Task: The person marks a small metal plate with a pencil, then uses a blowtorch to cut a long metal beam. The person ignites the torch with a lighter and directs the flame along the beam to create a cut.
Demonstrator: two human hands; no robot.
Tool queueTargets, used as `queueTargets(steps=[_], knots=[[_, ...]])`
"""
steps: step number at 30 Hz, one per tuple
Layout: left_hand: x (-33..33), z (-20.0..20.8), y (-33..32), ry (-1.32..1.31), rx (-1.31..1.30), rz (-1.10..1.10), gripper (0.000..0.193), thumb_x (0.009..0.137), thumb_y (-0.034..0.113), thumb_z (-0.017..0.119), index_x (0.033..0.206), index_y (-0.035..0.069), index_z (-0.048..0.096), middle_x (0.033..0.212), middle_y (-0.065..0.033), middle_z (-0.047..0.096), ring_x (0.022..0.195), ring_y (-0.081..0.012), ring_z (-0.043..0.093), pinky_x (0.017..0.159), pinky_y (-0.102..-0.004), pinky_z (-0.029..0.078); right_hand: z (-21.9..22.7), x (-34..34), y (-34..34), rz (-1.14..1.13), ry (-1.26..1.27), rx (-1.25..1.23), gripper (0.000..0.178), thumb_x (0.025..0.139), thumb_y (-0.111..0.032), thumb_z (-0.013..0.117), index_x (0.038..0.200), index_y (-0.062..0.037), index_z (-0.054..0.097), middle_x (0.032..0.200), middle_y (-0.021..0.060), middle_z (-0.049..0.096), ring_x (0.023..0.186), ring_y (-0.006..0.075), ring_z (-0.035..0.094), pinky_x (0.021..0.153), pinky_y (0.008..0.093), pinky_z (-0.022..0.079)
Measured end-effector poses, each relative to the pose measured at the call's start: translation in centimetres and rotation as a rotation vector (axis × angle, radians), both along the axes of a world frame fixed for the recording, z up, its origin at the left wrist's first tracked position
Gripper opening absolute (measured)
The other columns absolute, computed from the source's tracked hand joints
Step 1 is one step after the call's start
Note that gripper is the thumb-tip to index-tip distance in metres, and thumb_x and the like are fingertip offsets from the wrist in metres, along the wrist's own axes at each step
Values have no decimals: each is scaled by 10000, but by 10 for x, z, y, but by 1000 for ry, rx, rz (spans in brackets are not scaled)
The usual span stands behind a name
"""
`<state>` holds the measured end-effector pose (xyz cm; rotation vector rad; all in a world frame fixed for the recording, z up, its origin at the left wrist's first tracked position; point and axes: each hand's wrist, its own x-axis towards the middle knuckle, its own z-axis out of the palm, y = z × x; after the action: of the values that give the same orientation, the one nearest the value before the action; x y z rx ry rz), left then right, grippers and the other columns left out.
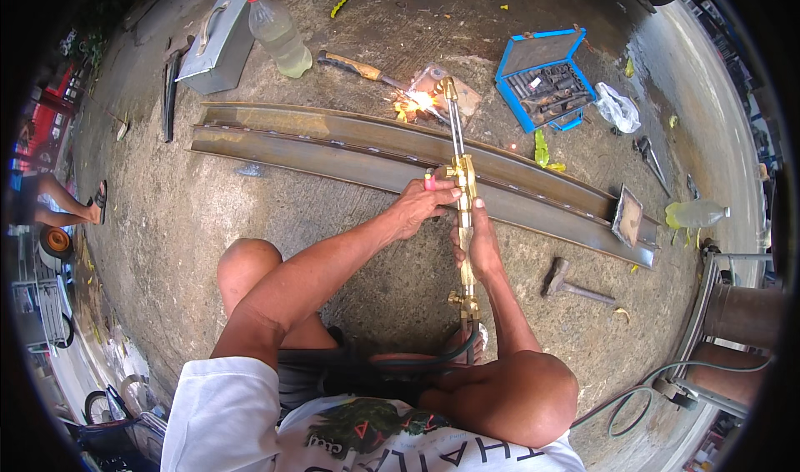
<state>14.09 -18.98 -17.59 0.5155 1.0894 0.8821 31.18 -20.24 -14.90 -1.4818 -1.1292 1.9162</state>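
My right hand is closed round the handle of a brass cutting torch, which points away from me. At its valve section, my left hand has its fingers bent against the body, with a small pink thing by the index finger. The torch's angled tip reaches past two long rusty steel channels to a small steel plate on the concrete. Bright sparks burst beside that plate, hiding its left edge. A wooden-handled tool lies just left of the sparks.
A grey metal toolbox and a liquid-filled bottle stand at far left. At far right are an open blue socket case and a plastic bag. A hammer lies nearer; hoses run along the right. A person's foot shows left.
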Motion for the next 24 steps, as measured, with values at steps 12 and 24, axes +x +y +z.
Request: queueTargets(steps=[12,24], knots=[[1,-8,2,2,24,-6,503,931,255,738,1349,17,591,1331,-99,606,1283,-238,519,1085,-463,408,-1,0,1,10,-20,-4,680,1024,-665,222,950,-54,513,617,22,462,401,125,412,364,299,371],[3,-6,2,1,10,14,509,929,256,741,1360,32,590,1344,-91,603,1299,-232,508,1091,-467,404,-3,0,3,-2,-23,-11,680,1026,-661,226,968,-46,510,616,26,464,401,125,413,367,298,372]])
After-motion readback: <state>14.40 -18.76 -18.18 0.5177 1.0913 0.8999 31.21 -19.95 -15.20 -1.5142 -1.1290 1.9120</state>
